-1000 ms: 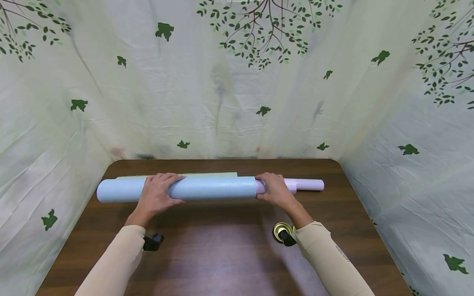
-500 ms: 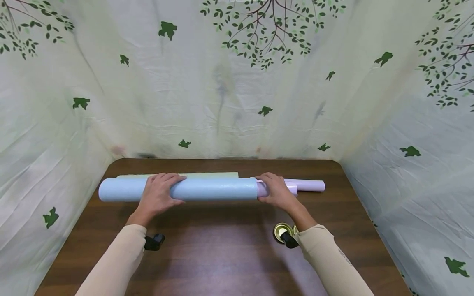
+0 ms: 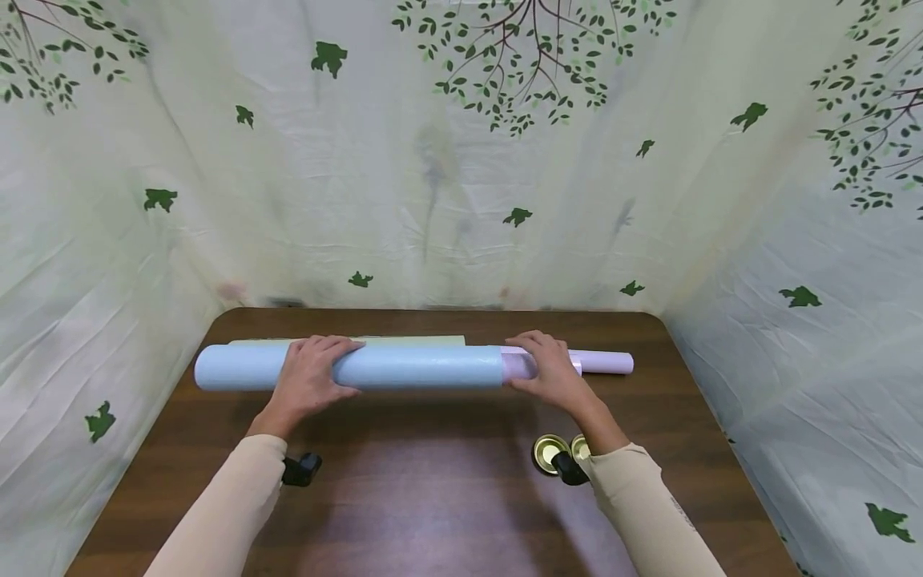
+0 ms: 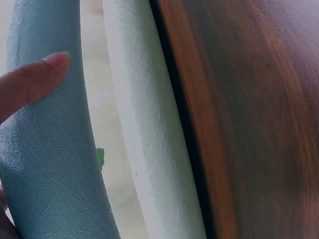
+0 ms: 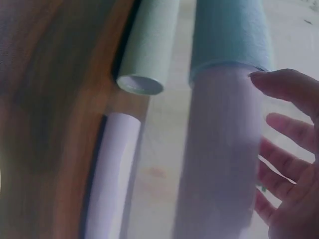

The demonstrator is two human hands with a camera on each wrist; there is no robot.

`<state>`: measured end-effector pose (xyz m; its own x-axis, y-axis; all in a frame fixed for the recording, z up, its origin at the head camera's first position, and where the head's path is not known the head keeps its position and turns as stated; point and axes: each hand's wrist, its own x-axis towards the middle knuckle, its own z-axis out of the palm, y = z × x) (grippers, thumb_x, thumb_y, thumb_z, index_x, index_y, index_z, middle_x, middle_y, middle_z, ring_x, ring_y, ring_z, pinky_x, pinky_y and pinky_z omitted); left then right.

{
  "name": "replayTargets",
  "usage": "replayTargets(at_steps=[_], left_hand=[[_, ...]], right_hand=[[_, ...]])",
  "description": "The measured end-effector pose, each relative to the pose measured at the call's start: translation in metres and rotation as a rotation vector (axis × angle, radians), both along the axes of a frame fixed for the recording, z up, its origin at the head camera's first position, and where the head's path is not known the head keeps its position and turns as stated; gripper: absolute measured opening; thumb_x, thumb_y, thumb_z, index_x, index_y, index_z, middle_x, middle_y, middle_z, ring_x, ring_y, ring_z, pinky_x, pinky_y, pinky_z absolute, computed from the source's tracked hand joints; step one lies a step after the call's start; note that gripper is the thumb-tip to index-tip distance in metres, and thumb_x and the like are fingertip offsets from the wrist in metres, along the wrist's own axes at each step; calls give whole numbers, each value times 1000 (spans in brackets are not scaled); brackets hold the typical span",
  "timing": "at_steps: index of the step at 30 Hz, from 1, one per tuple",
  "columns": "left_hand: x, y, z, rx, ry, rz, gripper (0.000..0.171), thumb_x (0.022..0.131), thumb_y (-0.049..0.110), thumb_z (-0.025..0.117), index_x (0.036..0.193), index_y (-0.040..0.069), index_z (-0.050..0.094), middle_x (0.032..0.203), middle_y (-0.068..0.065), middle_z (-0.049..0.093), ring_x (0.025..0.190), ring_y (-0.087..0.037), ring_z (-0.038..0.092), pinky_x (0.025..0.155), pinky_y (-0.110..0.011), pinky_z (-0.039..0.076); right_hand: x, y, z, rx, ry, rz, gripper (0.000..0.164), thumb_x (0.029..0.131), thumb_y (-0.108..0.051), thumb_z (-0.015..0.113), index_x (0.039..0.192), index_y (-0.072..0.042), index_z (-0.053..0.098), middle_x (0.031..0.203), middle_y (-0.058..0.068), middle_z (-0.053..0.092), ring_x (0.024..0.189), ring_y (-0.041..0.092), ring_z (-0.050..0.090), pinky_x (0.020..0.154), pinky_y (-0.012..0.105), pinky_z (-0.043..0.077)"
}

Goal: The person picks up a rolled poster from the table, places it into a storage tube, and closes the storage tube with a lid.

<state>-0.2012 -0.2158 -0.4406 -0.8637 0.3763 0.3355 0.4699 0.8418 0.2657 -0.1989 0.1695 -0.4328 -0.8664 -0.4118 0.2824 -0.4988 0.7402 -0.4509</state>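
Observation:
My left hand grips a light blue paper roll near its left half, with the thumb lying on its textured surface in the left wrist view. A lilac roll sticks out of the blue roll's right end. Around this lilac part my right hand is spread, thumb on the near side and fingers beyond. In the right wrist view its fingers look loose and fairly straight, their tips at the lilac roll's edge; firm contact cannot be made out.
Behind lie a pale green roll and a thinner lilac roll on the wooden table. Two gold round objects stand by the right wrist. A leaf-printed curtain encloses the back and sides.
My right hand has shifted slightly right along the lilac roll and its fingers have loosened. The left hand and blue roll have barely moved.

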Motion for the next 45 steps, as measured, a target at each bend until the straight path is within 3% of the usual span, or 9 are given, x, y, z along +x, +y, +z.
replayTargets(at_steps=[9, 19, 23, 28, 33, 39, 45], left_hand=[[2, 1, -3, 1, -1, 4, 73, 57, 29, 93, 122, 10, 65, 119, -13, 64, 108, -35, 54, 93, -55, 34], [3, -4, 0, -2, -13, 3, 74, 58, 29, 92, 124, 11, 64, 119, -14, 64, 110, -36, 53, 94, -56, 33], [2, -5, -1, 4, -13, 0, 73, 58, 28, 93, 123, 10, 64, 119, -15, 64, 110, -37, 53, 94, -56, 33], [1, -4, -1, -1, -19, 3, 74, 58, 29, 92, 124, 10, 64, 120, -15, 64, 111, -36, 53, 94, -56, 32], [1, -3, 0, -4, -26, 3, 74, 59, 30, 92, 124, 10, 64, 121, -15, 63, 111, -36, 53, 93, -56, 33], [1, -2, 0, 4, -16, 0, 75, 58, 29, 92, 124, 10, 64, 121, -14, 63, 110, -35, 53, 93, -56, 33], [1, -1, -2, 16, -10, 0, 74, 58, 29, 93, 123, 10, 64, 121, -15, 63, 111, -36, 53, 93, -56, 33]], right_hand=[[3, 32, 6, -123, -12, 21, 51, 75, -18, 81, 121, -5, 64, 120, 14, 59, 115, 34, 52, 93, 56, 32], [4, 76, -6, -377, -116, -13, 56, 70, -9, 85, 121, -3, 63, 124, 13, 59, 117, 34, 51, 96, 58, 36], [4, 91, -18, -453, -150, -26, 53, 73, -4, 82, 122, -1, 62, 123, 16, 60, 110, 33, 56, 93, 45, 43], [3, 107, -35, -681, -277, 52, 50, 79, 6, 73, 125, 12, 53, 121, 24, 59, 101, 17, 63, 85, 25, 51], [2, 118, -52, -938, -351, 189, 49, 83, 15, 64, 127, 21, 44, 125, 20, 59, 111, 18, 61, 87, 28, 52], [3, 119, -67, -1178, -487, 279, 45, 88, 15, 56, 132, 10, 49, 129, 9, 60, 119, 21, 56, 92, 30, 49], [4, 117, -79, -1312, -535, 343, 49, 88, 23, 43, 130, -1, 58, 129, 8, 61, 116, 20, 58, 91, 27, 48]])
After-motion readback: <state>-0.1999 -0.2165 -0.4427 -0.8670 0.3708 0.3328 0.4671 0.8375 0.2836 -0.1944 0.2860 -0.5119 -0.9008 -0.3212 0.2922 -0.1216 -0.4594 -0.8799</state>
